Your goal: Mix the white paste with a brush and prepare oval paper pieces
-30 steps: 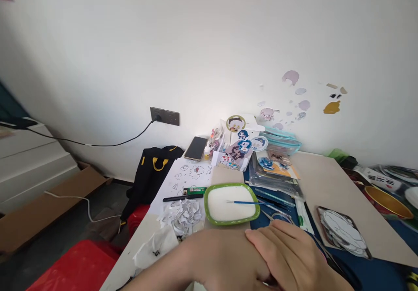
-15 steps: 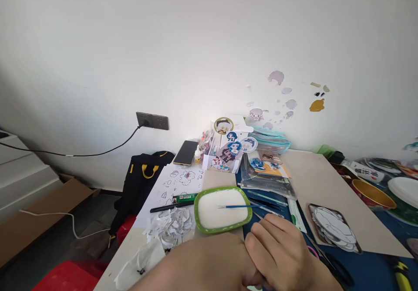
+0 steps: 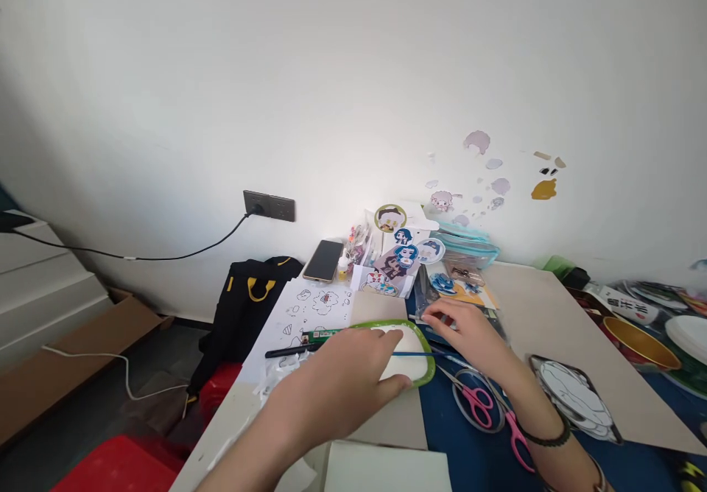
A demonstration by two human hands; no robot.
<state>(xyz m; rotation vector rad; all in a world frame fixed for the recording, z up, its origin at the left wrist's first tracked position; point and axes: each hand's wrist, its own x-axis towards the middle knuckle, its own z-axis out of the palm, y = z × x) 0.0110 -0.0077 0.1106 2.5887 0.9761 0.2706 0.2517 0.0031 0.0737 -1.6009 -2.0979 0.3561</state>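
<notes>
My left hand (image 3: 359, 370) reaches over the green-rimmed tray (image 3: 425, 374) of white material, thumb and fingers apart, holding nothing that I can see. It hides much of the tray. A thin blue brush (image 3: 414, 354) lies across the tray. My right hand (image 3: 464, 326) is beyond the tray's right side, by a clear plastic pouch (image 3: 424, 293). Its thumb and fingertips curl together; what they hold, if anything, I cannot make out. Below that forearm lie pink-handled scissors (image 3: 478, 406) and a second pink handle (image 3: 518, 440). A pale rectangular block (image 3: 387, 468) lies at the near edge.
White paper cutouts (image 3: 574, 392) lie in a dark-edged tray on the right. Drawn paper (image 3: 292, 315), a black pen (image 3: 287, 350) and a phone (image 3: 324, 260) are on the left. Stickers (image 3: 406, 256) stand at the back. A gold bowl (image 3: 638, 345) sits far right.
My hands were pressed together near the front edge; now they are apart. The left has moved forward over the tray, the right forward beyond it. The pink-handled scissors and pale block have come into view.
</notes>
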